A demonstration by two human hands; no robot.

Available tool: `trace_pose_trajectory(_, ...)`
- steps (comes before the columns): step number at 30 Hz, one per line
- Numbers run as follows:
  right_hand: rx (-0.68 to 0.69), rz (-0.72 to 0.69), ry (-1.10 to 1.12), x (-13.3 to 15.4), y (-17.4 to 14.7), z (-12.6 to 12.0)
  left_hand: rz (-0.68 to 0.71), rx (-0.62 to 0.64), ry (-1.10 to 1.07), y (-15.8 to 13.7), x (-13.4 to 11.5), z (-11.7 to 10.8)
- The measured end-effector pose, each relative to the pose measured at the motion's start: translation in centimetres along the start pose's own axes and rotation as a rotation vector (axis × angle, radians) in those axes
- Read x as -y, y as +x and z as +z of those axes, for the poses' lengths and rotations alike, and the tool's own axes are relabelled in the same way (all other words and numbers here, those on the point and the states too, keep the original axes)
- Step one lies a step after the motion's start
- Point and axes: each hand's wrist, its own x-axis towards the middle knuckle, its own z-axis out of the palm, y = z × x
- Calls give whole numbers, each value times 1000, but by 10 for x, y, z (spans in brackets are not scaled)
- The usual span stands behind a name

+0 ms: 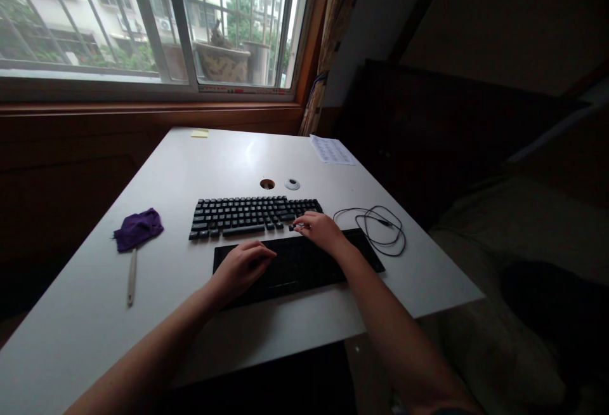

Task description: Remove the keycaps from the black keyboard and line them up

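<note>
A black keyboard base lies near the table's front edge, its surface dark and apparently without keycaps. Just beyond it, loose black keycaps stand in rows, laid out like a full keyboard. My right hand reaches over the base to the lower right part of these rows. Its thumb and fingers pinch together at a small dark keycap; the fingertips partly hide it. Over the left part of the base, my left hand is loosely closed with curled fingers. I see nothing in it.
A black cable lies coiled to the right. On the left rests a purple cloth with a pale handle. Beyond the keycaps are a round hole, its white cover, printed paper and a yellow note.
</note>
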Motion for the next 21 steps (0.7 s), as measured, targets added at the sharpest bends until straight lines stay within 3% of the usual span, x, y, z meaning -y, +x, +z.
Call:
trace_pose_trajectory(14, 48, 16, -12, -16, 16, 15, 25, 53, 22, 0, 0, 2)
trace_pose_trajectory(21, -44, 11, -13, -13, 4, 13, 36, 40, 40, 1, 1, 2)
